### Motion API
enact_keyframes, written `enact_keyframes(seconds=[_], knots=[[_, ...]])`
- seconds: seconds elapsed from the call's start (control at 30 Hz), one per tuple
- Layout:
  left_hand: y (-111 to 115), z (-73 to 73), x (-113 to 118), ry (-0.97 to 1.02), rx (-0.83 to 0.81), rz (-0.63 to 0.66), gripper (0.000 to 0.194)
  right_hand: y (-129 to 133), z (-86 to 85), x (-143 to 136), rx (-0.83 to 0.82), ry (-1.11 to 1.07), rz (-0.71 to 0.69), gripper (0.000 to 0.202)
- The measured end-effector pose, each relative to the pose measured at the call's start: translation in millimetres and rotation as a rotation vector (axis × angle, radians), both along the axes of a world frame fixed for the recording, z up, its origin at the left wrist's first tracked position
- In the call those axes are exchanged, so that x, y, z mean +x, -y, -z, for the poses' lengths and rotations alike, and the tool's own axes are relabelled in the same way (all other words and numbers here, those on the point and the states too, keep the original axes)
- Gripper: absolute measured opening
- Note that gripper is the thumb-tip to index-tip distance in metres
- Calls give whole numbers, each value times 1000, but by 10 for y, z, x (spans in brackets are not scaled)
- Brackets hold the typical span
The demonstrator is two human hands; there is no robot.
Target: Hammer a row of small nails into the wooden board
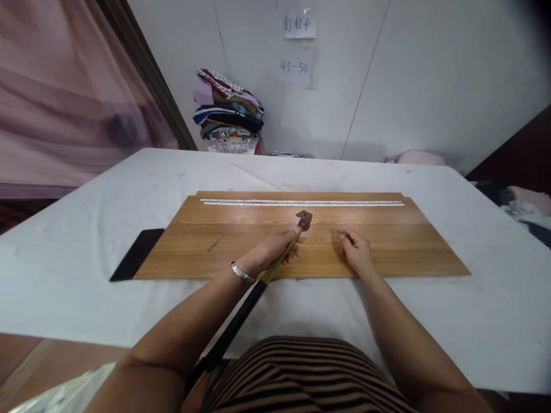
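My left hand [272,248], with a silver bracelet at the wrist, is closed around a hammer [305,220] just below its metal head. The hammer's long handle slants back toward my body, and its dark grip lies beneath my left forearm. My right hand [357,251] is over the wooden board [408,246], fingers curled and thumb near the index finger; anything between them is too small to make out. Between both hands, a short row of small dark dots [316,240] marks the board; whether they are nails or holes is unclear. Thin metal pieces, perhaps nails [214,244], lie farther left.
Two white measuring strips [301,203] run along the board's far side. A black flat piece [136,255] sticks out at its left. All rests on a white-covered table [495,298]. Folded clothes [230,115] are stacked beyond, and a pink curtain [64,86] hangs left.
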State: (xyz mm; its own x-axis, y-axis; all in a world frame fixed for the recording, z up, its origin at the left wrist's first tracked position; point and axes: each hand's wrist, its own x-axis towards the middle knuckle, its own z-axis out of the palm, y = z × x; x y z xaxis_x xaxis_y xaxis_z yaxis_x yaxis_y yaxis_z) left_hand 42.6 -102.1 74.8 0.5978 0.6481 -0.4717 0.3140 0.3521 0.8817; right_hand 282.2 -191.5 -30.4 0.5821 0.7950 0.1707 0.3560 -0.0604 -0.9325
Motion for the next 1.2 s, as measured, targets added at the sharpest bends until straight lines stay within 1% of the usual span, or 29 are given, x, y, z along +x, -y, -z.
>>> enact_keyframes(seconds=[0.1, 0.17, 0.23, 0.3, 0.37, 0.4, 0.5, 0.57, 0.67, 0.73, 0.87, 0.93, 1.0, 1.07, 1.1, 1.2], knots=[[-55, -176, 37, 25, 54, -15, 41, 17, -79, -44, 42, -151, 10, 44], [-106, -321, 96, 65, 96, -39, 40, 43, -142, -89, 71, -242, -21, 44], [-162, -457, 187, 118, 137, -73, 40, 73, -200, -151, 81, -321, -106, 44], [-205, -559, 313, 191, 174, -132, 43, 97, -255, -229, 58, -382, -231, 44], [-215, -603, 465, 286, 170, -195, 47, 113, -314, -311, 28, -440, -362, 45], [-202, -602, 546, 341, 151, -213, 48, 120, -345, -348, 26, -475, -423, 46], [-81, -512, 760, 453, 81, -225, 50, 155, -440, -407, 89, -587, -547, 49], [53, -414, 854, 445, 82, -205, 46, 193, -489, -388, 107, -616, -582, 52], [255, -276, 917, 380, 121, -153, 39, 245, -529, -307, 34, -631, -623, 59], [346, -211, 928, 354, 146, -158, 35, 257, -545, -270, 22, -665, -635, 59], [413, -106, 930, 298, 150, -198, 34, 244, -584, -315, 167, -818, -690, 49], [440, -39, 924, 296, 157, -203, 36, 243, -589, -361, 195, -897, -727, 41], [488, 38, 916, 313, 169, -196, 37, 248, -570, -386, 171, -931, -794, 36], [549, 115, 904, 326, 169, -184, 40, 249, -533, -383, 134, -929, -865, 40], [576, 151, 893, 329, 167, -175, 41, 245, -512, -376, 122, -924, -883, 42], [597, 247, 794, 329, 197, -124, 44, 212, -458, -357, 70, -917, -871, 47]])
